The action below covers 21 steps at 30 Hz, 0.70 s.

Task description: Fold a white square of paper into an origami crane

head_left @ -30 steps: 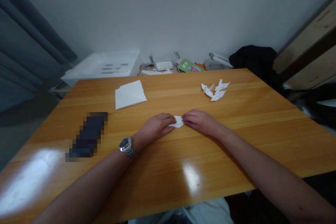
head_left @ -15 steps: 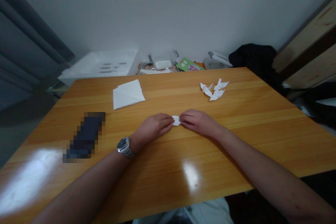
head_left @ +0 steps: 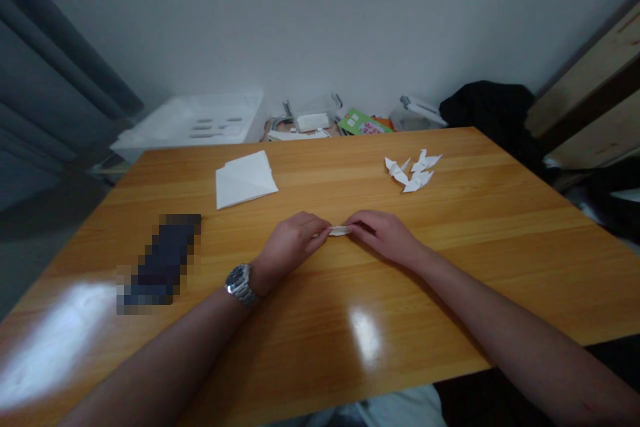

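Wooden desk point(head_left: 425, 327) fills the foreground, its near left corner cut off. A dark object point(head_left: 164, 259) is pixelated. The left hand point(head_left: 295, 240) and right hand point(head_left: 385, 237) pinch a folded white paper point(head_left: 339, 231) mid-desk, fingers point(head_left: 320, 224) nearly closed over its ends, concealing them. Beyond lie white sheets point(head_left: 245, 180) and indistinct paper birds point(head_left: 419, 181).

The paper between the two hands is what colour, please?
The folded paper is white, best seen in the head view.

Head-worn view; forward-down over table point(head_left: 320, 287)
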### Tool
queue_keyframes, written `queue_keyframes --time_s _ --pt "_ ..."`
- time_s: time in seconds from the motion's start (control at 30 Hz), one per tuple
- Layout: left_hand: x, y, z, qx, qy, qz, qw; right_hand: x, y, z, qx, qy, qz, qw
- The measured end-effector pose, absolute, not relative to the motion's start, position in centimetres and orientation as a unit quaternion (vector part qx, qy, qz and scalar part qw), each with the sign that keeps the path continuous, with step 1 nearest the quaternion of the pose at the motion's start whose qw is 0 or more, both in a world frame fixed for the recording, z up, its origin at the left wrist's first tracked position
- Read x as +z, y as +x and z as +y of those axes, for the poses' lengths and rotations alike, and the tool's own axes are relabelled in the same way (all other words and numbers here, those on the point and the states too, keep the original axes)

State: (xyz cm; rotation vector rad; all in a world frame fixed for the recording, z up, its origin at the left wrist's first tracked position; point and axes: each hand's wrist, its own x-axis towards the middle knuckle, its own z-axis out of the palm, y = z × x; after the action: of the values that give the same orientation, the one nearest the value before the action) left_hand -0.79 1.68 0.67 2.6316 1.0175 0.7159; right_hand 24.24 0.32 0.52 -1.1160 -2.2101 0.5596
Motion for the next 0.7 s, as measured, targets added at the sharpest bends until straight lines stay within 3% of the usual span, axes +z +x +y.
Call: queue_keyframes --time_s 0.3,0.5,0.7 --pt "0.7 -0.3 1.4 0.266 0.87 0.389 0.145 0.8 23.7 0.2 0.266 -0.488 -0.76 0.337" --pt "1.0 -0.3 1.4 0.224 0.92 0.32 0.036 -0.3 24.0 1.1 0.181 -0.493 -0.789 0.32" --pt "0.7 0.1 1.2 0.161 0.943 0.289 0.031 -1.2 24.4 1.9 0.137 -0.467 -0.812 0.322"
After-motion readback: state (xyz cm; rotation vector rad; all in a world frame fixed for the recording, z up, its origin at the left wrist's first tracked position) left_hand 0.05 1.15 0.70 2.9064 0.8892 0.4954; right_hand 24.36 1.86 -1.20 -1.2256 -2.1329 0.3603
